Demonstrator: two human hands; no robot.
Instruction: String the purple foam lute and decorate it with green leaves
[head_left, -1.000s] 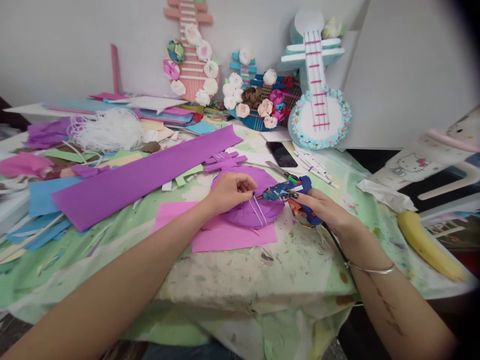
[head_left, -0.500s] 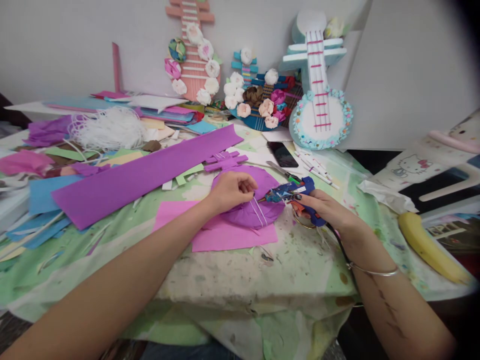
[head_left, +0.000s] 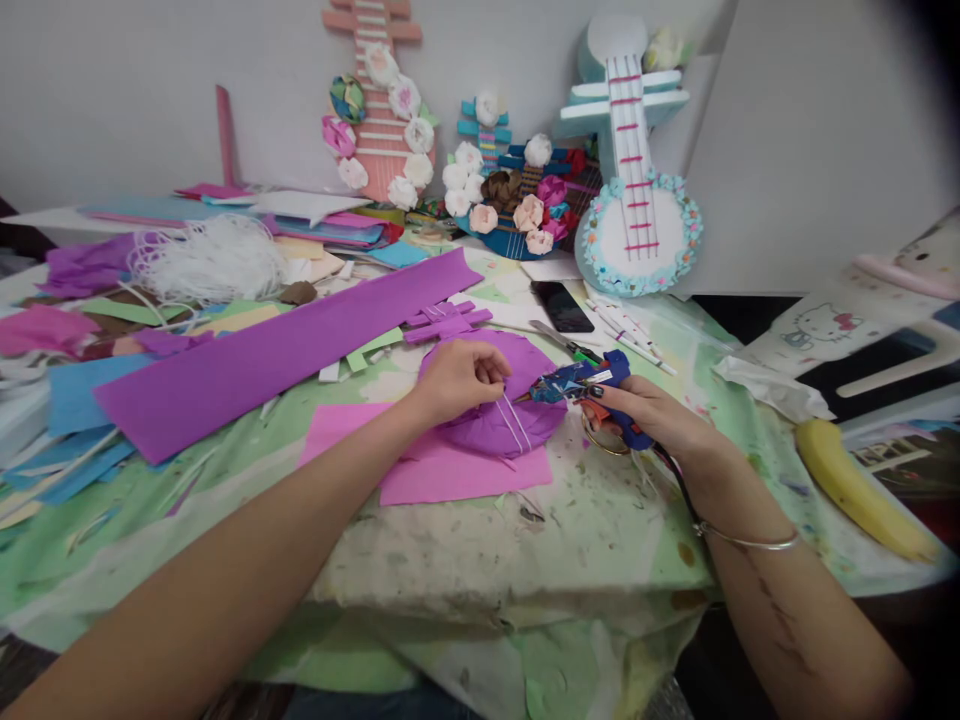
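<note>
Purple disc point(head_left: 472, 437): creased, matt paper covering, crossed by thin, matt white strings point(head_left: 514, 425). Glue gun point(head_left: 616, 368): hard blue plastic with a slight sheen. Long purple strip point(head_left: 292, 355): smooth, matt paper. Phone point(head_left: 561, 306): dark, glossy face. Bracelet point(head_left: 750, 544): polished, silvery metal. Table cover point(head_left: 600, 545): stained, wrinkled, apparently cloth, though blur obscures its weave.

Silver bangle point(head_left: 757, 546) — dark nail polish point(head_left: 597, 392)
</note>
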